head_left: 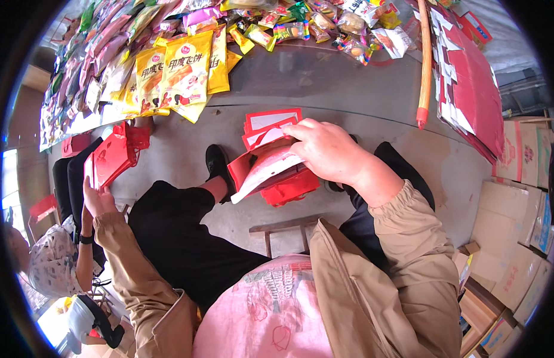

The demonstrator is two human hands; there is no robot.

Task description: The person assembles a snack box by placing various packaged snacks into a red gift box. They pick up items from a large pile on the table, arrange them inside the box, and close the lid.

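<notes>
My left hand (pixel 98 199) grips the lower edge of a red gift box or bag (pixel 110 156) at the left, with red fabric-like parts at its upper right. Over my lap, my right hand (pixel 326 147) holds an open red paper box (pixel 241 170) by its upper edge, its pale printed flap tilted down to the left. Further red-and-white box parts (pixel 272 121) show just above it. Red ribbon or fabric (pixel 290 190) hangs below. Yellow snack packets (pixel 187 67) lie on the table ahead.
The dark table (pixel 281 80) bears heaps of wrapped snacks (pixel 107 40). A wooden stick (pixel 424 67) and a stack of red card (pixel 474 89) lie at its right. Cardboard boxes (pixel 501 223) stand on the right. Another person (pixel 53 259) is at the left; a wooden stool (pixel 286 223) stands below.
</notes>
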